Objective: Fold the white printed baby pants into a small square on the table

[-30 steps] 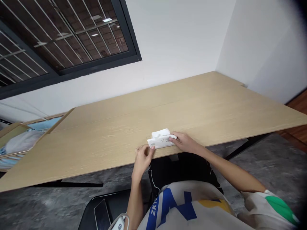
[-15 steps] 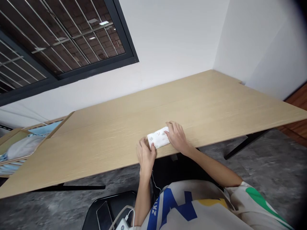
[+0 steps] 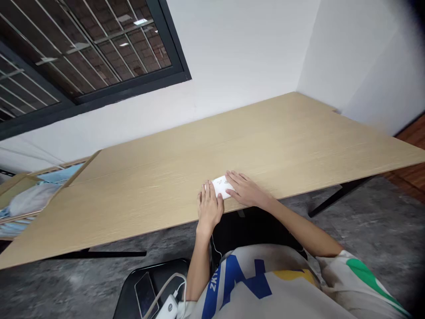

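Observation:
A small folded white cloth (image 3: 220, 187) with a faint printed pattern lies on the wooden table (image 3: 159, 177) near its front edge. My left hand (image 3: 210, 207) rests flat over the cloth's left end, fingers stretched out. Over the right end lies my right hand (image 3: 245, 190), its fingers also extended and the thumb apart. Only the middle strip of the cloth shows between the hands; both ends are covered by fingers.
An open box (image 3: 20, 186) with light blue and white fabric stands at the left. A black chair (image 3: 128, 288) at lower left carries a phone (image 3: 145, 293) and a white cabled device (image 3: 168, 306). A barred window (image 3: 99, 48) is in the wall behind.
Both hands have flattened from gripping the cloth's ends to lying on top of it. My left hand has shifted right, and less of the cloth shows now.

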